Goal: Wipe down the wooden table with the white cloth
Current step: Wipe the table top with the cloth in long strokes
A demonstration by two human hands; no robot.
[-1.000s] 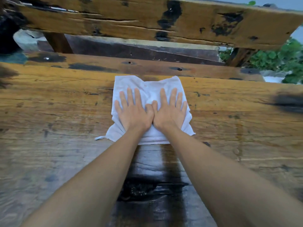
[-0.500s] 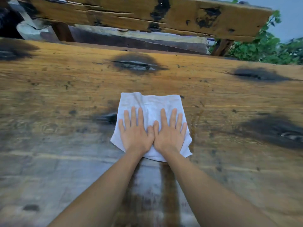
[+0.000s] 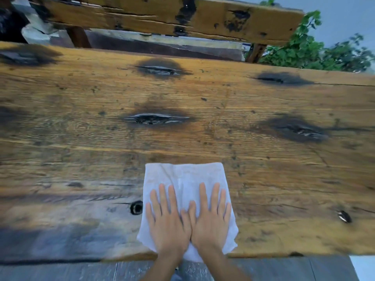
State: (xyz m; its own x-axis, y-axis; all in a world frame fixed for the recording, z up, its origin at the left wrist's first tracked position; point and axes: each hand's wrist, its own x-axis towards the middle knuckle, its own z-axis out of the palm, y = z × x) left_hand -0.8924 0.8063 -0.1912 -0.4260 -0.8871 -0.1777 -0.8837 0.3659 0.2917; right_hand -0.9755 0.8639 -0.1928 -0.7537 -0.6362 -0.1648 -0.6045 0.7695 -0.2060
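Observation:
A white cloth (image 3: pixel 183 177) lies flat on the wooden table (image 3: pixel 203 94), at the near edge in the middle of the view. My left hand (image 3: pixel 167 220) and my right hand (image 3: pixel 211 218) press down on it side by side, palms flat, fingers spread, thumbs touching. The cloth's near edge hangs slightly over the table's front edge. The tabletop is rough golden-brown wood with dark burnt knots (image 3: pixel 157 118).
A wooden bench back (image 3: pixel 162 13) runs along the far side of the table. Green plants (image 3: pixel 316 53) stand at the back right. Grey floorboards (image 3: pixel 60 270) show below the table's front edge. A small round hole (image 3: pixel 136 207) sits just left of the cloth.
Both hands have dragged the cloth from the far side of the table back to the near edge. More of the tabletop shows beyond the cloth.

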